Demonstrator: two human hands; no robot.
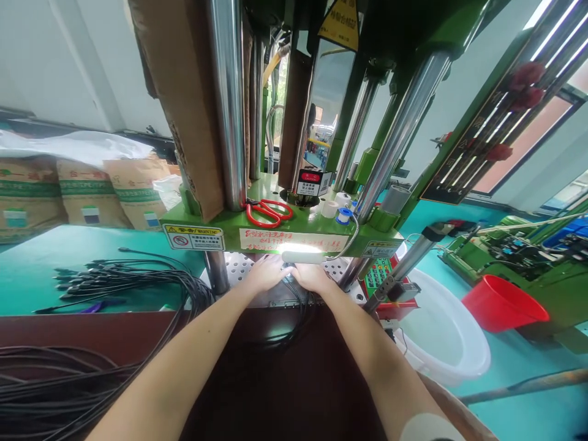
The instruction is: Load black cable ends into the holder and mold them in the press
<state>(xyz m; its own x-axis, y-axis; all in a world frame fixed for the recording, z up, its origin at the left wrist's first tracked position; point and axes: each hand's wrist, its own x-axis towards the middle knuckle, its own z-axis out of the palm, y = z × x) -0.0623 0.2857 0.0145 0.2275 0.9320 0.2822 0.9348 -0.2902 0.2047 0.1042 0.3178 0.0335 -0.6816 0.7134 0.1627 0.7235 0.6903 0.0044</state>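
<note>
Both hands meet under the green crossbeam of a press point(362, 245), close over its metal mould plate point(271, 299). My left hand point(265, 273) has its fingers bent and its thumb pressing inward. My right hand point(313, 277) faces it, thumb toward the left one. Between the thumbs sits a small dark piece, too small to make out. Black cables point(301, 306) run down from that spot and curl onto the dark red tabletop point(294, 392). The fingertips are partly hidden by the lit lamp point(303, 256) in front of the beam.
Red-handled scissors point(269, 212) and a blue-and-white spool point(343, 215) lie on the beam. A bundle of cables with connectors point(92, 278) lies left, more coils point(59, 392) below it. A keypad box point(383, 278), white tub point(441, 324) and red bucket point(503, 303) stand right.
</note>
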